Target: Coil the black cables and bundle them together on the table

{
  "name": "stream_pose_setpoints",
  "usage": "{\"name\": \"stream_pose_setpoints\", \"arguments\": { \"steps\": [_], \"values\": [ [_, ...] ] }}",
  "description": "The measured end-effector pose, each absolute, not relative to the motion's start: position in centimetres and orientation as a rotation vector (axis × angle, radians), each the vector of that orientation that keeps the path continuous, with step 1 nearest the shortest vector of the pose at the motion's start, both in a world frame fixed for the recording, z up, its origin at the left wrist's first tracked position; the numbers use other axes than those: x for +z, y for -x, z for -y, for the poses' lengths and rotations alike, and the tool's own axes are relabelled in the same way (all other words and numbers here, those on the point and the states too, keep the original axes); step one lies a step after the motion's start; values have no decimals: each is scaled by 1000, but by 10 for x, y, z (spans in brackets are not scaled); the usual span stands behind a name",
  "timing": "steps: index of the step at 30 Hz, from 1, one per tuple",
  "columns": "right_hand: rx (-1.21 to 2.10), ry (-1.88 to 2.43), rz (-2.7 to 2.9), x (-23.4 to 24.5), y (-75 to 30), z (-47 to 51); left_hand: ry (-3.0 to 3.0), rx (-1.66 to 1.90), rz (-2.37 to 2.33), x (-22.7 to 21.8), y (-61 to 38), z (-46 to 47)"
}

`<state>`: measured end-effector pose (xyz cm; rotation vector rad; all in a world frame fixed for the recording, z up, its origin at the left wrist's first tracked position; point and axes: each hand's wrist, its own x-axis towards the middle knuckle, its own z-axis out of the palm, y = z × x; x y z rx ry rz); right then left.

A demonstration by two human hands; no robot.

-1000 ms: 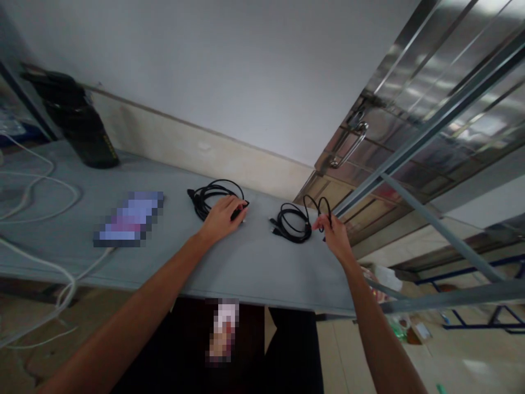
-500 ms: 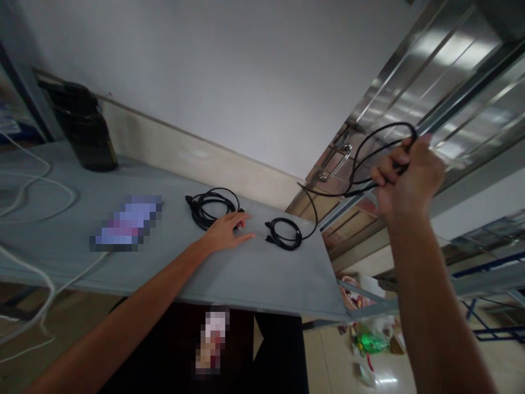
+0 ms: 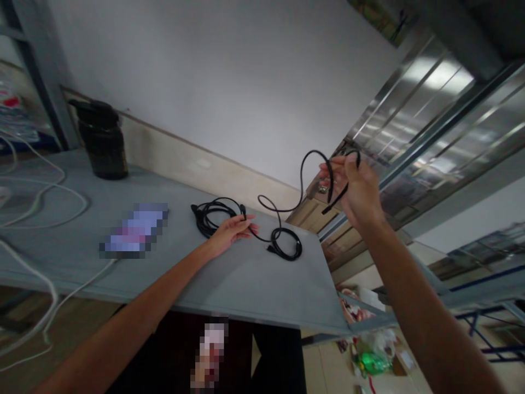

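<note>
Right of centre in the frame, the right hand (image 3: 355, 189) is raised and closed around a black cable (image 3: 301, 175). The cable arcs up, then trails down to its coil on the table (image 3: 246, 279). The left hand (image 3: 229, 232) lies loosely open on the table, fingertips at that cable, just beside a second coil (image 3: 209, 213).

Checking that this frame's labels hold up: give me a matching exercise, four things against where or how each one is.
1 right hand
2 left hand
3 black flask
4 white cords

a standing upright at the back of the table
b raised, holding a black cable
c lying looped at the table's left end
d low, beside a coiled black bundle

Pairs: 1-b, 2-d, 3-a, 4-c
</note>
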<state>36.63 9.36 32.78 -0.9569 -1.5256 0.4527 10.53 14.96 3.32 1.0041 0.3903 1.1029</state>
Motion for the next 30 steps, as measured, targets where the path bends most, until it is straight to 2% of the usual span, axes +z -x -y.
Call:
{"name": "stream_pose_setpoints", "arguments": {
  "steps": [5, 12, 17, 22, 30],
  "values": [
    [282, 1127, 1514, 311, -416, -104, -708, 1272, -379, 37, -91, -164],
    [95, 1190, 1072, 300, -536, -103, -652, 1582, -384, 40, -62, -179],
    [59, 1181, 698, 287, -586, -93, -454, 1596, -284, 43, -50, -182],
    [1, 1115, 562, 288, -605, -84, -172, 1546, -157, 49, -50, -180],
    [57, 997, 627, 303, -573, -74, -199, 1501, -156, 51, -53, -179]
  ]
}}
